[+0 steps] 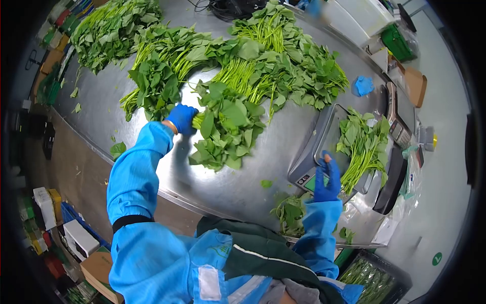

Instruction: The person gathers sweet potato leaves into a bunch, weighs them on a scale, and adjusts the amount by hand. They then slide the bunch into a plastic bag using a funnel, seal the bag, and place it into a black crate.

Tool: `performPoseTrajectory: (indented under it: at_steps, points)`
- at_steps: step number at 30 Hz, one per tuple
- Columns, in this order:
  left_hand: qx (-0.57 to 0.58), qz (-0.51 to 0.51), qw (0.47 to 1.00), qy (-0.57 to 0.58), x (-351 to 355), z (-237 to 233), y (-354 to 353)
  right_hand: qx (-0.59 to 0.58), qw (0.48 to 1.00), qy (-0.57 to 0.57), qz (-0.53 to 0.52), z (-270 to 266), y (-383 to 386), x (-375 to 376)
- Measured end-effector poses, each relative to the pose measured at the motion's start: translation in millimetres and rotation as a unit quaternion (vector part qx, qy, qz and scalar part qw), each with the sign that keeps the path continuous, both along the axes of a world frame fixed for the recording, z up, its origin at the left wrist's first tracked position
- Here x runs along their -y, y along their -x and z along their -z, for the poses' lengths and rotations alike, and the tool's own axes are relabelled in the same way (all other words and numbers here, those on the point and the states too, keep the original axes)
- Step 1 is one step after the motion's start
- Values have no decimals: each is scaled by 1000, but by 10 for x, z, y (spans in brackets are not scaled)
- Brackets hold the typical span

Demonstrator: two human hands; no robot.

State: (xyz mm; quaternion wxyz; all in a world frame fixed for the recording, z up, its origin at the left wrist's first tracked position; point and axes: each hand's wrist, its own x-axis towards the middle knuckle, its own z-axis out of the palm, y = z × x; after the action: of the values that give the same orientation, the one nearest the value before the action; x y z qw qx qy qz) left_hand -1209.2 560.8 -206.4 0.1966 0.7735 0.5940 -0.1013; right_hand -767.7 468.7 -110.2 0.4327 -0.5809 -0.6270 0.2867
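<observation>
Head view: a leafy bunch (228, 126), extending right of the left hand (183, 119), is grasped by it; the right hand (328, 181) is held unclenched at the scale (330, 134), greens (362, 142) just beside it.

We lose the stems of the near leafy bunch (228, 126) inside the left hand (183, 119), whose fingers cover them. The right hand (328, 183) hides part of the scale's green display (310, 184), where we can read no figures. At the far edge, black cables (230, 9) are cut off, and a blue object (314, 8) is too blurred for us to name.
</observation>
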Motion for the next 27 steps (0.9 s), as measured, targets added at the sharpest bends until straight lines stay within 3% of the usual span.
performPoseTrajectory:
  at_steps: [2,3,4,5,6,7,8,10,11,12,13,14,15,16,17,18,19,20,22,24,26,27]
  points:
    - [154,-85,984,15,409,114,-206,19,999,-20,-23,119,63,77]
    - [306,-114,935,139,596,350,-319,-34,998,11,-49,151,133,145]
    - [442,-140,847,261,799,541,-433,-89,992,43,-75,201,198,220]
    - [535,-224,739,342,1015,248,-669,-90,992,51,-66,291,241,289]
    - [609,-304,606,412,1215,-75,-989,-163,975,146,-34,406,273,350]
    - [662,-333,486,463,1410,-100,-1228,-236,943,234,-2,506,310,396]
    - [702,-356,358,501,1547,-125,-1433,-238,942,236,3,585,357,436]
    - [798,-297,146,503,1704,-153,-1832,-356,840,410,2,694,450,524]
    - [814,-316,102,476,1775,-176,-1974,-357,838,412,8,708,506,562]
    - [841,-283,21,461,1845,-55,-2110,-460,736,493,-61,722,561,583]
    - [834,-296,-2,465,1898,-41,-2202,-550,610,556,-129,731,610,597]
    - [827,-309,-24,469,1942,-31,-2251,-551,609,556,-125,727,653,587]
    - [837,-326,77,433,2053,1,-2234,-421,673,597,-119,698,698,567]
    - [835,-328,78,435,2122,97,-2200,-282,720,624,-111,635,759,565]
    - [814,-364,71,447,2178,203,-2152,-290,747,593,-80,345,872,558]
    - [792,-399,65,458,2234,302,-2079,-295,746,592,-77,447,864,599]
    - [810,-352,156,443,2243,318,-1967,-320,787,519,-97,658,849,651]
    - [806,-352,160,448,2235,310,-1888,-341,822,442,-114,851,835,695]
    - [756,-400,308,417,2195,262,-1791,-341,820,447,-111,949,822,731]
    - [751,-406,305,422,2125,206,-1782,-251,865,415,-129,879,859,736]
    - [736,-413,392,365,2057,107,-1896,-226,864,429,-134,942,875,722]
    - [746,-439,360,348,2041,-6,-1945,-270,852,438,-100,917,895,714]
